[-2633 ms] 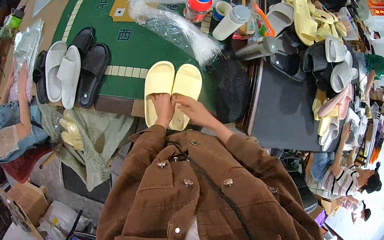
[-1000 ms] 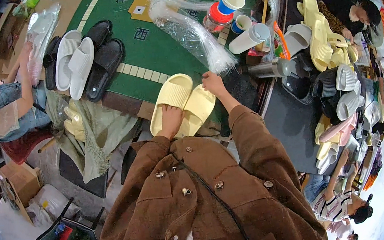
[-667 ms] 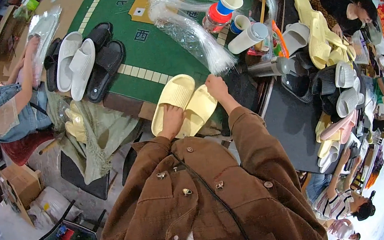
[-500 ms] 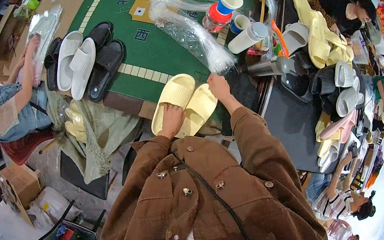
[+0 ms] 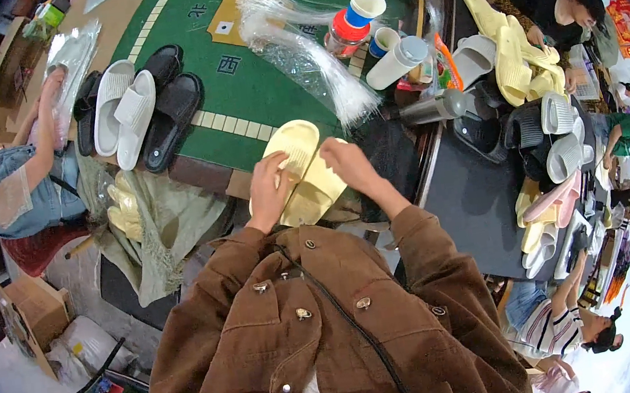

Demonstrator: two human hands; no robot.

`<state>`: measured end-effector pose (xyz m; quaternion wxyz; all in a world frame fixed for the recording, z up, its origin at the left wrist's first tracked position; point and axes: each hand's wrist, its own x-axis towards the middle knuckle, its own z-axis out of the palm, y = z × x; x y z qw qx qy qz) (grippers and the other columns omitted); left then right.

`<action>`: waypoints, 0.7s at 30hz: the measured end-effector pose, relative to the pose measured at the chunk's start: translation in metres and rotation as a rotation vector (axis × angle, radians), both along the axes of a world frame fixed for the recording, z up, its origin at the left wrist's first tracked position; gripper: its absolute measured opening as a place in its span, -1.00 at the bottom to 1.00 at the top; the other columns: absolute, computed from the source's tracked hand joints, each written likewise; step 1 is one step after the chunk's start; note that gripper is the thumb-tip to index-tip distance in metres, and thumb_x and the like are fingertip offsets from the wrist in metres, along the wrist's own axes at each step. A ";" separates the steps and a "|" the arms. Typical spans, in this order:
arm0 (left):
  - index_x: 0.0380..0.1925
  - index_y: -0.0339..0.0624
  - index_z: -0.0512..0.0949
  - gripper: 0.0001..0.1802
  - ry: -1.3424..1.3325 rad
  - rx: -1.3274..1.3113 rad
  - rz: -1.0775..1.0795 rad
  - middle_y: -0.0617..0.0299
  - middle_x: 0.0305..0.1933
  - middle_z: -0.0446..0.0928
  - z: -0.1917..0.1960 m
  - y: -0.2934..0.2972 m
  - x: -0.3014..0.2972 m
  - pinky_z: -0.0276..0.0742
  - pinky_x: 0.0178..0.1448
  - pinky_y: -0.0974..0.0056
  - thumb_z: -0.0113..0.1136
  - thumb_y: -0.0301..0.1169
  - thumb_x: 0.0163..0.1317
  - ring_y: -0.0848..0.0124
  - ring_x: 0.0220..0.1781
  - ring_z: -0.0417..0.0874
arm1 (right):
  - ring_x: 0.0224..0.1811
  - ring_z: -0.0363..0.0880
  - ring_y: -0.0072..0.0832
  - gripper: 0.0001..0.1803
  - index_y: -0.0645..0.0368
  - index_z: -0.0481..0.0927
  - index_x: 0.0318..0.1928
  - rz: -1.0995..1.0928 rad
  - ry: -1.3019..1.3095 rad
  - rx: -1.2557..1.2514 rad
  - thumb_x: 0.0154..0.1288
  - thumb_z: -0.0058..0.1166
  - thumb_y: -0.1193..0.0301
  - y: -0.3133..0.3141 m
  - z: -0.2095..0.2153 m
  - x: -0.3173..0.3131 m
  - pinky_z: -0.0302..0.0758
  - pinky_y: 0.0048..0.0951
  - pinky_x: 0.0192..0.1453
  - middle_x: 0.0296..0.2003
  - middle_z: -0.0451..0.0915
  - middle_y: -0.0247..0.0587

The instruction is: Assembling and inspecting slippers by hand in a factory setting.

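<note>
A pair of pale yellow slippers [image 5: 301, 173] sits just above the middle of the frame, at the near edge of the green table [image 5: 237, 87], one laid partly over the other with a ribbed sole facing up. The left hand [image 5: 270, 190] is closed on the lower left side of the pair, fingers curled over the edge. The right hand [image 5: 349, 164] clasps the right-hand slipper from the side, thumb on top. Both sleeves are brown corduroy-like cloth with metal buttons.

The slippers look like soft moulded foam, thick, rounded and matte; such stuff bends and springs back, so a loose grip could, I judge, let one slide off the other and drop past the table edge into the gap by the olive cloth [image 5: 167, 224] at centre left.

Above the hands lies a bundle of clear plastic bags [image 5: 310, 70], glossy and crinkled, slippery enough to be dragged along by a careless sweep. Right of it stand paper cups [image 5: 393, 67] and a red and blue tub [image 5: 348, 25], light and easy to knock. At upper left rest white ribbed slippers [image 5: 121, 111] between black ones [image 5: 174, 120]. Another person in denim [image 5: 9, 197] sits at far left; heaps of more slippers [image 5: 513, 67] fill the right
</note>
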<state>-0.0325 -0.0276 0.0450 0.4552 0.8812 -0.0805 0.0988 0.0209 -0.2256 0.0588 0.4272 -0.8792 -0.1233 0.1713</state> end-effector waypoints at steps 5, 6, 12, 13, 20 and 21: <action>-0.09 -0.26 0.43 -0.71 0.273 -0.293 -0.229 0.00 -0.07 0.47 0.022 -0.031 0.019 0.47 -0.17 0.26 0.01 -0.57 0.14 0.17 -0.15 0.54 | -0.46 0.53 -0.12 -0.86 0.30 0.41 -0.29 -0.043 -0.190 0.145 0.22 -0.08 0.46 0.013 0.023 -0.024 0.42 -0.28 -0.37 -0.51 0.52 0.00; -0.13 -0.26 0.45 -0.74 0.258 -0.283 -0.223 0.00 -0.13 0.49 0.021 -0.032 0.019 0.47 -0.17 0.25 0.01 -0.57 0.14 0.17 -0.17 0.55 | -0.46 0.53 -0.12 -0.86 0.30 0.41 -0.29 -0.048 -0.196 0.145 0.22 -0.08 0.46 0.012 0.029 -0.029 0.42 -0.28 -0.37 -0.51 0.52 0.00; -0.40 -0.29 0.47 -0.92 0.080 -0.197 -0.333 0.05 -0.41 0.45 0.029 -0.038 0.003 0.41 -0.28 0.20 0.09 -0.57 0.07 0.11 -0.34 0.49 | -0.58 0.50 -0.58 -0.85 0.33 0.44 -0.28 -0.294 0.079 0.295 0.27 -0.08 0.45 -0.007 0.043 -0.059 0.40 -0.56 -0.49 -0.58 0.52 -0.22; -0.40 -0.29 0.47 -0.92 0.078 -0.196 -0.339 0.05 -0.41 0.45 0.031 -0.038 -0.001 0.41 -0.28 0.20 0.09 -0.57 0.07 0.11 -0.34 0.49 | -0.58 0.50 -0.58 -0.85 0.33 0.44 -0.28 -0.299 0.075 0.295 0.27 -0.08 0.45 -0.008 0.044 -0.063 0.40 -0.56 -0.49 -0.58 0.52 -0.22; -0.38 -0.28 0.48 -0.92 0.039 -0.170 -0.244 0.07 -0.42 0.46 0.036 -0.030 -0.013 0.41 -0.29 0.24 0.10 -0.55 0.08 0.14 -0.37 0.50 | -0.43 0.57 -0.58 -0.80 0.32 0.47 -0.20 -0.535 0.451 0.728 0.27 -0.03 0.41 -0.013 0.048 -0.076 0.51 -0.59 -0.31 -0.45 0.58 -0.24; -0.38 -0.29 0.48 -0.92 0.108 -0.200 -0.196 0.08 -0.42 0.46 0.037 -0.028 -0.014 0.41 -0.30 0.26 0.10 -0.54 0.10 0.18 -0.38 0.51 | -0.37 0.58 -0.57 -0.79 0.32 0.48 -0.18 -0.555 0.466 0.767 0.27 -0.03 0.42 -0.013 0.051 -0.078 0.50 -0.58 -0.25 -0.41 0.58 -0.24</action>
